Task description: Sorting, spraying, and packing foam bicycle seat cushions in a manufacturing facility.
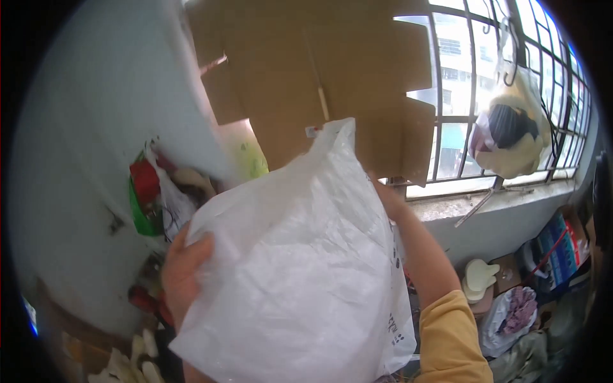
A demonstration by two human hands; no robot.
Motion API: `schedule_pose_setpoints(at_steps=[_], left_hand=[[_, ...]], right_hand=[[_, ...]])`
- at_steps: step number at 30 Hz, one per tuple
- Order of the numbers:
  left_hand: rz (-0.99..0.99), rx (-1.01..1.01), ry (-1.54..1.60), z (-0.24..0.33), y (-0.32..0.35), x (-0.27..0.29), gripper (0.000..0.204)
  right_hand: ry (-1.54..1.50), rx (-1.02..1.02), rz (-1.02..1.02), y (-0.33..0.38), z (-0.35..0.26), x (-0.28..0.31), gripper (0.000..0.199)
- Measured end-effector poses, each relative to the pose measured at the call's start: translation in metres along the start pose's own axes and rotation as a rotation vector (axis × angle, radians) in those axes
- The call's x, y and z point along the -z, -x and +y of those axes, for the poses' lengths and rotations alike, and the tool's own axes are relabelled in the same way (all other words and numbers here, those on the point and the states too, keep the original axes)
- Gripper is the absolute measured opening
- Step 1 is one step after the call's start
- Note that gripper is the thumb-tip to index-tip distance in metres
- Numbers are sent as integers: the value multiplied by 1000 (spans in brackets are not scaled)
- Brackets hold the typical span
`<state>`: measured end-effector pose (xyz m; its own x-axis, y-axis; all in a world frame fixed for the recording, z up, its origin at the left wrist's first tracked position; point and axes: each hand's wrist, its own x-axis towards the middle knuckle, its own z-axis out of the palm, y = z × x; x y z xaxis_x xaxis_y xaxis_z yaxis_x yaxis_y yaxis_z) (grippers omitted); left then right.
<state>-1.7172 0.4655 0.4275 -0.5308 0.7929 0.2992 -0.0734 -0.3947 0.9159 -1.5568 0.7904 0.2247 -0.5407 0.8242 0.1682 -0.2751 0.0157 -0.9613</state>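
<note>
A large white plastic bag (pixel 300 274) fills the middle of the view, its upper corner standing up to a point. Dark printing shows along its right side. My left hand (pixel 184 271) grips the bag's left edge, slightly blurred, with the thumb on the near face. Behind the bag's upper right edge is my right hand (pixel 388 196); its fingers are hidden by the plastic. The right forearm comes up beside the bag from a yellow sleeve (pixel 450 338). What the bag holds, if anything, cannot be made out.
Flattened cardboard (pixel 268 70) covers part of the barred window (pixel 469 70). A filled clear bag (pixel 511 134) hangs from the bars at right. Bags (pixel 145 185) hang on the left wall. Boxes and a white bag with purple cloth (pixel 518 309) lie low at right.
</note>
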Motion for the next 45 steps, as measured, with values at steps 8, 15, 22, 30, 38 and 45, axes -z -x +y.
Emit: schedule_pose_setpoints(at_steps=[8,15,22,30,38,45], left_hand=[[-85,93,-115,-27,1,-71,42],[-545,498,-205,-127,119,-155,41],[-714,505,-173,-118,315,-174,40],[-958,437,-116,-66,464,-192,39],[-949,261,-148,-22,519,-189,39],[-995,145,-207,-29,597,-251,39]], right_hand=[[-326,2,-225,74,36,-23,51],[-221,-233,-69,215,147,-29,42],[401,-433,-164,606,251,-34,94],[587,-472,311,821,255,-26,118],[-414,129,1052,884,188,79,80],[-812,229,1505,912,129,163,37]])
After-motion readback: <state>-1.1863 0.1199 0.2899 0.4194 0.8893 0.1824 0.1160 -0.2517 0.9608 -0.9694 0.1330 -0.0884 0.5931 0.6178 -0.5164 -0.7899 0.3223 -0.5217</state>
